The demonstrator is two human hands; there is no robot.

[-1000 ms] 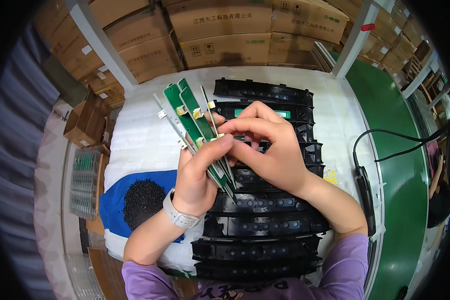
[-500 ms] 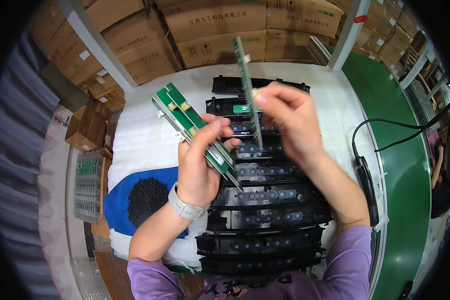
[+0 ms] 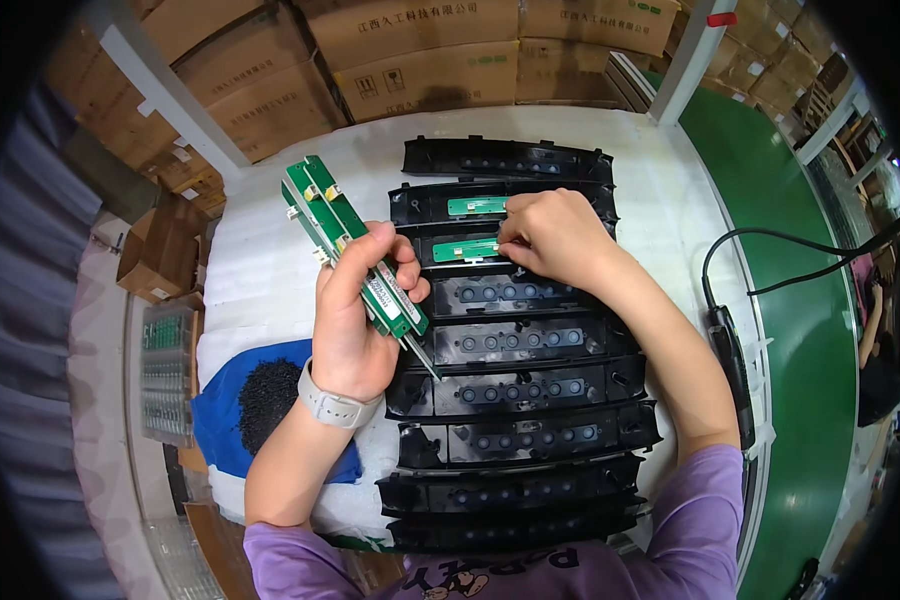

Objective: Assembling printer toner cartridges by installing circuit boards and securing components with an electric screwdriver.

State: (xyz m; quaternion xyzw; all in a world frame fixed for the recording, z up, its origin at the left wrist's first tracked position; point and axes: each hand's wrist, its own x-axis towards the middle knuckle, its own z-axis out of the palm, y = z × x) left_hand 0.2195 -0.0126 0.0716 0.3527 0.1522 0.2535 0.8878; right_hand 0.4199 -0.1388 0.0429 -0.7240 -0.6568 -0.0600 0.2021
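A stack of long green circuit boards (image 3: 322,208) with white connectors is gripped in my left hand (image 3: 365,320), left of the panel column. My right hand (image 3: 560,240) pinches the right end of a single circuit board (image 3: 457,250), which lies in the third black plastic panel (image 3: 590,262) from the far end. One panel farther away, another green board (image 3: 475,206) rests in its recess. The farthest black panel (image 3: 510,157) holds no green board. Nearer panels (image 3: 515,342) show rows of round dark studs along their middles.
Left of the panels, a blue cloth (image 3: 215,400) carries a heap of small black screws or pins (image 3: 268,405). A black corded tool (image 3: 730,370) lies along the right edge, beside a green belt surface (image 3: 810,350). Cardboard boxes (image 3: 410,60) are stacked behind the table.
My right hand has lowered the single board from an upright pose in the air down flat into the third panel. My left hand with the stack has shifted slightly left.
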